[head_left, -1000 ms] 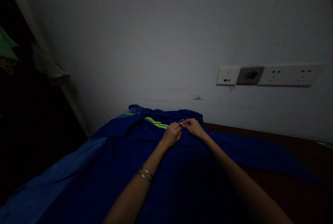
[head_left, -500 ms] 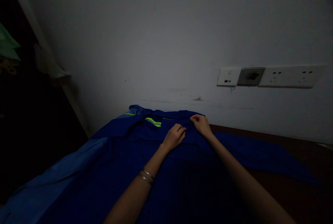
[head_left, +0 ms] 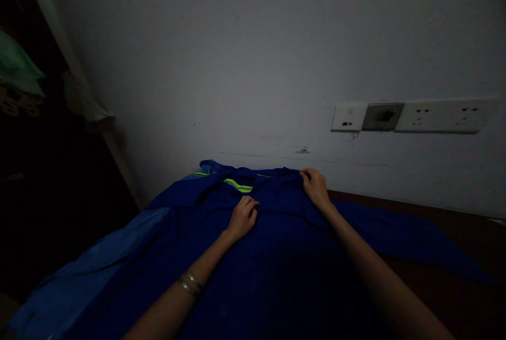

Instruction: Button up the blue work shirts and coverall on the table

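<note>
The wall [head_left: 253, 66] stands close behind the jacket [head_left: 276, 255]; table [head_left: 454, 255] rightward lies open.

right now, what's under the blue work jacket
A dark brown tabletop shows past the blue work jacket on the right. The left hand and right hand rest on top near its collar. Anything lying beneath the cloth is covered.

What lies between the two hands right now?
In the head view, only the blue jacket lies between the left hand and the right hand; the yellow stripe sits just beyond the left hand.
</note>
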`<act>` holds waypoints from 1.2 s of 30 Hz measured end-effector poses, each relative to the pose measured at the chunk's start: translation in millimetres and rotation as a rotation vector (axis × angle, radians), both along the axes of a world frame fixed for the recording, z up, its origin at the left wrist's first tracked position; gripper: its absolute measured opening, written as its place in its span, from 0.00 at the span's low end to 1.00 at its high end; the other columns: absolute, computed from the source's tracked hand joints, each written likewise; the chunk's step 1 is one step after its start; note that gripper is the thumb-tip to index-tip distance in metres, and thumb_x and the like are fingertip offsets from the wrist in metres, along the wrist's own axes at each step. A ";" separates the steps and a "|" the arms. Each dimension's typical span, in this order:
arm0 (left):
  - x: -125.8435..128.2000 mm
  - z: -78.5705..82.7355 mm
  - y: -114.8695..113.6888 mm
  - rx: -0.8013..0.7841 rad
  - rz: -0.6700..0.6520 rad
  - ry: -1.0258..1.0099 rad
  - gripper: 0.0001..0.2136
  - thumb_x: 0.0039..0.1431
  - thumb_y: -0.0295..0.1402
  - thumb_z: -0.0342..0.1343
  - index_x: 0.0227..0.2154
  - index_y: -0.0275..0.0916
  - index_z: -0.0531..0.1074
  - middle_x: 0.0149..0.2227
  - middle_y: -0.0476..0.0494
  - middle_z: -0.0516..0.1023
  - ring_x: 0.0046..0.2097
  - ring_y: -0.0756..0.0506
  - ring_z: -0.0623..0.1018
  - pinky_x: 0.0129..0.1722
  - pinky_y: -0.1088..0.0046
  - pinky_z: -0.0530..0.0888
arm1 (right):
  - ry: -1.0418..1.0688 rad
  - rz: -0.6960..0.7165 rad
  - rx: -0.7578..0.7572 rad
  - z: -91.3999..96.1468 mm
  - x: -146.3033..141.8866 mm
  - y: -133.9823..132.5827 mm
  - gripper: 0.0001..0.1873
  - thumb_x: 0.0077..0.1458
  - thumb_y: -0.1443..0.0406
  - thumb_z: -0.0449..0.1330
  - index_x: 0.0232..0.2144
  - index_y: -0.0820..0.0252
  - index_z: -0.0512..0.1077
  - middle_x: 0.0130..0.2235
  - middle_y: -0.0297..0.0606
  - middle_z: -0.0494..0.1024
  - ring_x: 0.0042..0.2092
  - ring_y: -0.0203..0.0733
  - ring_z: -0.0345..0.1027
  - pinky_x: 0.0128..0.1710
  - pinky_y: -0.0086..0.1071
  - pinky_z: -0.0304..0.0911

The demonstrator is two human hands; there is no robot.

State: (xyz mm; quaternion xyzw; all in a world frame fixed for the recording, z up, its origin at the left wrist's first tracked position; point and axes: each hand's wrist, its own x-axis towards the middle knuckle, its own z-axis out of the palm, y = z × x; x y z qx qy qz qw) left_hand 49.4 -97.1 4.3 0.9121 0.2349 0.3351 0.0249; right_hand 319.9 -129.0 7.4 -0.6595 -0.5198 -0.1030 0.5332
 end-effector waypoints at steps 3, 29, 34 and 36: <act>-33.9 0.4 0.7 -0.021 0.057 0.122 0.13 0.51 0.21 0.44 0.36 0.38 0.69 0.36 0.43 0.68 0.41 0.46 0.67 0.42 0.67 0.67 | -0.051 -0.026 0.000 -1.0 7.1 -2.4 0.14 0.53 0.66 0.46 0.30 0.65 0.70 0.32 0.45 0.73 0.35 0.43 0.64 0.38 0.34 0.58; -57.0 -9.6 13.3 -0.256 0.156 0.124 0.12 0.53 0.30 0.46 0.40 0.37 0.68 0.32 0.45 0.70 0.36 0.47 0.68 0.39 0.71 0.65 | -0.370 0.532 -0.300 -14.8 -128.6 -3.7 0.13 0.51 0.67 0.53 0.40 0.62 0.69 0.42 0.42 0.70 0.45 0.41 0.61 0.46 0.34 0.57; -56.1 -7.5 9.1 -0.239 0.167 0.146 0.12 0.52 0.28 0.47 0.40 0.37 0.68 0.33 0.44 0.70 0.38 0.47 0.68 0.40 0.71 0.65 | -0.264 0.529 -0.385 -25.8 -121.3 16.2 0.12 0.53 0.66 0.51 0.38 0.61 0.70 0.39 0.41 0.73 0.44 0.40 0.64 0.45 0.32 0.57; -56.6 -6.5 6.3 -0.222 0.174 0.152 0.12 0.53 0.28 0.46 0.40 0.37 0.68 0.34 0.44 0.70 0.39 0.46 0.68 0.40 0.71 0.65 | -0.227 0.494 -0.397 -28.9 -122.4 19.4 0.11 0.53 0.66 0.51 0.37 0.61 0.71 0.39 0.40 0.73 0.43 0.40 0.65 0.44 0.31 0.57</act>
